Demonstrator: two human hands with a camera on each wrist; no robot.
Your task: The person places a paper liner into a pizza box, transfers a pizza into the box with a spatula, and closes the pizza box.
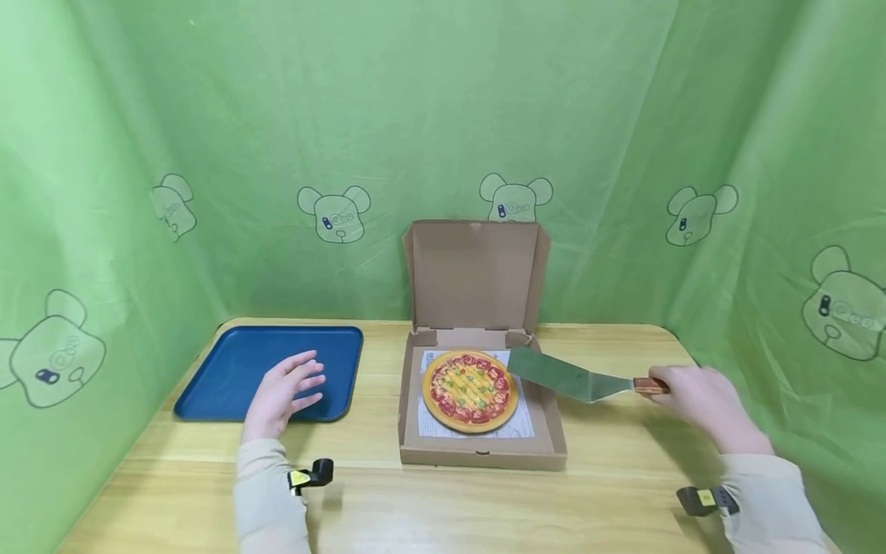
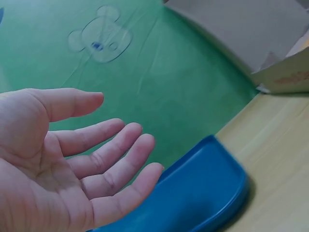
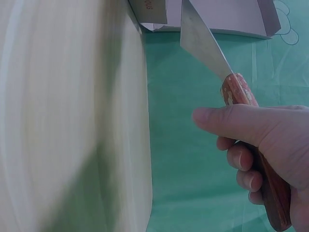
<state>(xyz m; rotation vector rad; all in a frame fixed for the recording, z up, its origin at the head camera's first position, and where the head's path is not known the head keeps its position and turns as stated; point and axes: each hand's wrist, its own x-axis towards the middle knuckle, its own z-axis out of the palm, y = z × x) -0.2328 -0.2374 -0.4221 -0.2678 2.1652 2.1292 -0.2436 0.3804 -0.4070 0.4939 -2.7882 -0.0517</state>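
Note:
In the head view a pizza (image 1: 471,391) lies on printed paper (image 1: 522,419) inside an open cardboard pizza box (image 1: 484,455). My right hand (image 1: 702,400) grips the wooden handle (image 3: 275,193) of a metal pizza spatula (image 1: 561,375). The spatula's blade reaches over the box's right wall, its tip close beside the pizza's right edge; whether they touch I cannot tell. My left hand (image 1: 284,388) hovers over the near right part of a blue tray (image 1: 208,385), holding nothing. Its fingers are spread and slightly bent in the left wrist view, palm showing.
The box's lid (image 1: 474,273) stands upright at the back, near the green curtain (image 1: 443,115) that surrounds the table on its far side and flanks. Wooden table surface (image 1: 377,385) shows between tray and box. Wrist cameras (image 1: 311,475) sit on both sleeves.

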